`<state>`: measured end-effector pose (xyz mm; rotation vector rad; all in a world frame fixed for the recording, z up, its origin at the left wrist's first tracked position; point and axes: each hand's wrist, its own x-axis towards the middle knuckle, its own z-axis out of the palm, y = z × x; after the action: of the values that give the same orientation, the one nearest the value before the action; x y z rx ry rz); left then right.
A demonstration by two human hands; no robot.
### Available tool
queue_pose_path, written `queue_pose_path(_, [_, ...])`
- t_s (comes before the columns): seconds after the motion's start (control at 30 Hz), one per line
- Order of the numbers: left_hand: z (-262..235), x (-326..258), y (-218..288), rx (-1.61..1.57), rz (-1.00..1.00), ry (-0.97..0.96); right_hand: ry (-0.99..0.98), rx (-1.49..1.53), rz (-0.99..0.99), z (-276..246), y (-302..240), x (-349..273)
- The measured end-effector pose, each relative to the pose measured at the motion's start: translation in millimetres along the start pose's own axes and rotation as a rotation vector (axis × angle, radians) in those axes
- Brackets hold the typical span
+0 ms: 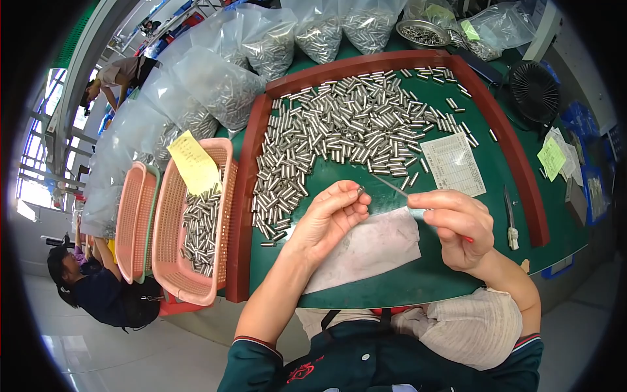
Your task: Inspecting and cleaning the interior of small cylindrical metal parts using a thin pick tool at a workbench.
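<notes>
The work area is lit brightly and evenly; the windows (38,149) at the left edge of the frame are overexposed, and glare is returned by the plastic bags (225,91) at upper left, the metal pins (353,124) at upper centre and the glossy floor (72,346) at lower left. Only soft shadows are cast on the green tabletop (493,170). Straight edges are bowed toward the rim, the corners are masked in black, and fine detail is softened at far left.
</notes>
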<state>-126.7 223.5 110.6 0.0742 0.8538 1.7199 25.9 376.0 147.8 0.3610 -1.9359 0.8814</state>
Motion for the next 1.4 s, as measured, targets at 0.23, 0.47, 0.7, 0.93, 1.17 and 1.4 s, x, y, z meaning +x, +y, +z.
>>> queue_pose_path(0.23, [1, -1, 1, -0.028, 0.024, -0.045, 0.022, -0.014, 0.05, -1, -1, -1])
queue_pose_path(0.47, [-4, 0, 1, -0.033, 0.014, -0.087, 0.01, -0.009, 0.051, -1, 3, -3])
queue_pose_path(0.7, [-2, 0, 0, -0.037, 0.016, -0.042, 0.019, -0.034, 0.053, -1, 4, -3])
queue_pose_path(0.93, [-2, 0, 1, -0.024, 0.025, -0.038, 0.014, -0.033, 0.072, 1, 2, -1])
queue_pose_path(1.17, [4, -1, 0, 0.096, 0.053, 0.048, 0.013, -0.035, 0.067, 0, 3, -2])
queue_pose_path(1.4, [6, -1, -2, 0.253, 0.169, 0.101, 0.009, -0.03, 0.075, 1, 3, -2])
